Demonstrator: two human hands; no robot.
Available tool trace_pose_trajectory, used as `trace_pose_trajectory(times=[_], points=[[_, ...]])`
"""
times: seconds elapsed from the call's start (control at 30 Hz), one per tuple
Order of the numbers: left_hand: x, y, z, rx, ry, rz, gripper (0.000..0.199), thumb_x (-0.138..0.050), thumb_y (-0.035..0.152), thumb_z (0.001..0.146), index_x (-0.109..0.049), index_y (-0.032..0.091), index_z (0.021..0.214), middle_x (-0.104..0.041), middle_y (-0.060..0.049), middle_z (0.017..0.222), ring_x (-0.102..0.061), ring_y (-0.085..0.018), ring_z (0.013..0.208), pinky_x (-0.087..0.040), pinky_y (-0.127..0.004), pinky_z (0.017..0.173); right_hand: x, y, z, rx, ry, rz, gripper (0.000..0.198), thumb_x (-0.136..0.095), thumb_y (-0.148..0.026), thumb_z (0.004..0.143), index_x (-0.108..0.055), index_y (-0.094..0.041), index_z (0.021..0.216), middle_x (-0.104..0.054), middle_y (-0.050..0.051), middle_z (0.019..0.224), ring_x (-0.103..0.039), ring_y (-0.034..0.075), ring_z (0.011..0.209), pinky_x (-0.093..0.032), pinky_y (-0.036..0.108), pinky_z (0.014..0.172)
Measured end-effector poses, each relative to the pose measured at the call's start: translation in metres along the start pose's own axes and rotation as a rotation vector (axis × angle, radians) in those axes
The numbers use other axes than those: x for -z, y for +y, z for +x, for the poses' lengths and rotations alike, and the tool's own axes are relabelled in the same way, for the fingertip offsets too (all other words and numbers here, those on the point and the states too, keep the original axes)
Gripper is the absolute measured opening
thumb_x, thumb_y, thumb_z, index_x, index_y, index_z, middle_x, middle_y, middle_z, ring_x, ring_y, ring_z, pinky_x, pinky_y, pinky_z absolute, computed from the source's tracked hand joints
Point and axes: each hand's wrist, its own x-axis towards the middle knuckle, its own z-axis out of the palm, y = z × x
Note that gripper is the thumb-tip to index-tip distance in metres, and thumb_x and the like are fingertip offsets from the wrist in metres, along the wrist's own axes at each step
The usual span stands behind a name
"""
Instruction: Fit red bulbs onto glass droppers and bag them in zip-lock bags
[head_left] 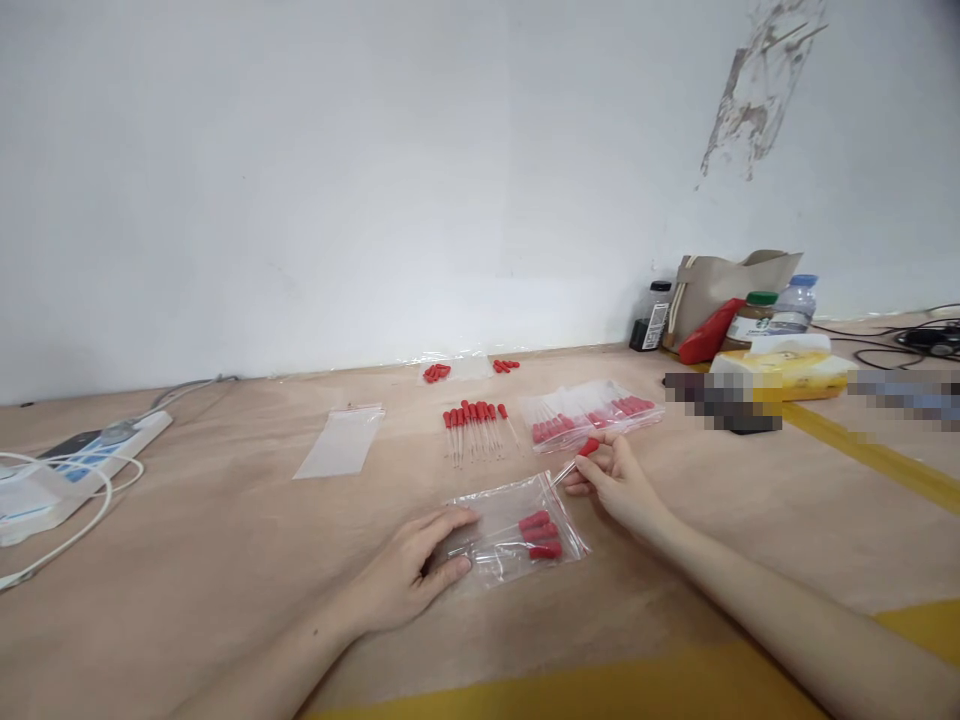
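Observation:
Between the thumb and fingers of my right hand point(611, 485) is a dropper point(587, 448) with a red rubber bulb and a thin clear tube. It slants down to the left, its tube end at the open right edge of a clear zip bag point(499, 575). Inside that bag lie 3 droppers point(541, 532), red bulbs toward the opening. My left hand point(420, 570) rests on the bag's left end, thumb and index finger apart. Beyond the bag, a row of loose droppers point(472, 415) lies with bulbs pointing away from me.
Filled bags of droppers point(600, 410) lie right of the row, an unfilled zip bag point(341, 440) to its left. Red bulbs point(436, 373) sit near the wall. A power strip point(112, 470) with white cables is at left; a tissue pack point(784, 368) and bottles point(650, 318) stand at right.

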Motion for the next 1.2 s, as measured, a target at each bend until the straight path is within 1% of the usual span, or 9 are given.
trace_pose_trajectory(times=[0.17, 0.3, 0.43, 0.53, 0.63, 0.83, 0.97, 1.1, 1.2], points=[[0.0, 0.001, 0.0, 0.0, 0.0, 0.002, 0.038, -0.045, 0.031, 0.086, -0.041, 0.026, 0.124, -0.049, -0.005, 0.124, -0.048, -0.02, 0.11, -0.039, -0.036, 0.093, -0.001, -0.003, -0.002, -0.119, -0.094, 0.014, 0.044, -0.061, -0.041, 0.064, -0.029, -0.024, 0.089, -0.052, -0.008, 0.069, -0.062, 0.012, 0.056, -0.052, 0.031, 0.058], [0.0, 0.001, 0.0, -0.002, -0.003, 0.003, 0.038, -0.045, 0.03, 0.086, -0.042, 0.027, 0.124, -0.049, -0.005, 0.125, -0.046, -0.021, 0.112, -0.038, -0.037, 0.094, 0.009, -0.015, 0.0, -0.179, -0.265, -0.119, 0.038, -0.061, -0.042, 0.065, -0.034, -0.022, 0.084, -0.055, -0.006, 0.068, -0.059, 0.011, 0.054, -0.047, 0.027, 0.054], [0.0, -0.001, 0.0, -0.007, 0.001, -0.003, 0.038, -0.045, 0.03, 0.086, -0.042, 0.027, 0.124, -0.049, -0.004, 0.125, -0.046, -0.021, 0.112, -0.038, -0.037, 0.094, 0.019, -0.027, 0.002, -0.087, -0.397, -0.357, 0.031, -0.065, -0.039, 0.063, -0.047, -0.018, 0.076, -0.053, -0.005, 0.058, -0.05, 0.008, 0.05, -0.037, 0.02, 0.046], [0.0, -0.001, 0.0, -0.017, 0.006, -0.009, 0.038, -0.046, 0.029, 0.086, -0.043, 0.027, 0.123, -0.05, -0.004, 0.124, -0.048, -0.021, 0.11, -0.039, -0.037, 0.093, 0.017, -0.026, 0.002, -0.003, -0.447, -0.381, 0.028, -0.067, -0.037, 0.061, -0.053, -0.016, 0.073, -0.054, -0.004, 0.06, -0.049, 0.008, 0.053, -0.037, 0.02, 0.05], [0.0, 0.0, 0.001, -0.018, 0.008, -0.004, 0.038, -0.046, 0.028, 0.086, -0.042, 0.027, 0.124, -0.05, -0.004, 0.124, -0.048, -0.021, 0.11, -0.04, -0.036, 0.092, 0.009, -0.019, 0.002, 0.065, -0.456, -0.408, 0.026, -0.067, -0.036, 0.061, -0.055, -0.016, 0.072, -0.055, -0.002, 0.062, -0.049, 0.009, 0.055, -0.038, 0.022, 0.053], [0.0, 0.001, 0.001, -0.022, 0.02, -0.001, 0.038, -0.045, 0.029, 0.086, -0.042, 0.027, 0.123, -0.051, -0.004, 0.123, -0.049, -0.021, 0.109, -0.039, -0.036, 0.093, 0.005, -0.015, 0.003, 0.347, -0.416, -0.752, 0.011, -0.067, -0.023, 0.062, -0.063, -0.018, 0.071, -0.059, 0.001, 0.075, -0.05, 0.013, 0.067, -0.039, 0.025, 0.064], [0.0, 0.001, 0.001, -0.028, 0.019, 0.005, 0.037, -0.045, 0.029, 0.086, -0.043, 0.026, 0.123, -0.051, -0.005, 0.123, -0.049, -0.021, 0.109, -0.039, -0.036, 0.093, 0.011, -0.017, 0.005, 0.357, -0.442, -0.802, 0.011, -0.065, -0.016, 0.062, -0.064, -0.018, 0.072, -0.061, 0.0, 0.075, -0.052, 0.013, 0.068, -0.039, 0.025, 0.065], [0.0, 0.001, 0.001, -0.029, 0.011, 0.018, 0.037, -0.044, 0.029, 0.086, -0.042, 0.026, 0.123, -0.051, -0.004, 0.123, -0.048, -0.021, 0.11, -0.039, -0.037, 0.094, 0.004, -0.009, 0.005, 0.35, -0.419, -0.721, 0.009, -0.065, -0.022, 0.064, -0.066, -0.018, 0.072, -0.062, 0.002, 0.076, -0.054, 0.014, 0.071, -0.042, 0.026, 0.068], [0.001, 0.002, 0.002, -0.034, 0.009, 0.016, 0.037, -0.044, 0.029, 0.087, -0.042, 0.026, 0.124, -0.05, -0.005, 0.123, -0.047, -0.021, 0.111, -0.038, -0.037, 0.094, -0.005, -0.004, 0.002, 0.367, -0.371, -0.759, 0.01, -0.061, -0.025, 0.069, -0.068, -0.019, 0.074, -0.061, 0.003, 0.075, -0.054, 0.015, 0.073, -0.042, 0.027, 0.071]])
